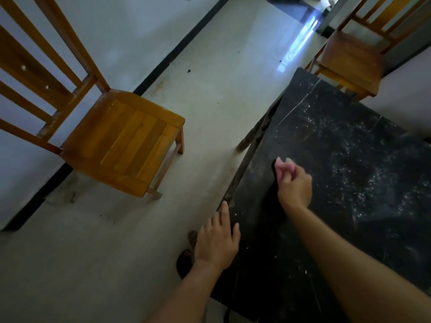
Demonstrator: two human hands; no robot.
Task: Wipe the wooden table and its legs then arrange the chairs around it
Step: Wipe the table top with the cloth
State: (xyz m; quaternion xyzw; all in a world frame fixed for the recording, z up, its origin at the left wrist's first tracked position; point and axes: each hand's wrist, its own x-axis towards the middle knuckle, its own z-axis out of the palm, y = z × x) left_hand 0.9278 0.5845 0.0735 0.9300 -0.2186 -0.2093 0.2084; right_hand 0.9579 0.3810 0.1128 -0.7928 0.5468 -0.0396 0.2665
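Dark table (326,159), top dusted with white specks and scratches; right hand (295,185) clutching pink cloth (285,169) near its left edge, left hand (218,243) flat, fingers spread, on that edge.

Open floor (221,89): a clear lane runs between the near chair (121,145) and the worktop (338,159).
Far end: a second chair (352,59) stands at the worktop's corner.

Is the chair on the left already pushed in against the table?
No, the chair stands by the wall, with a strip of bare floor between it and the table.
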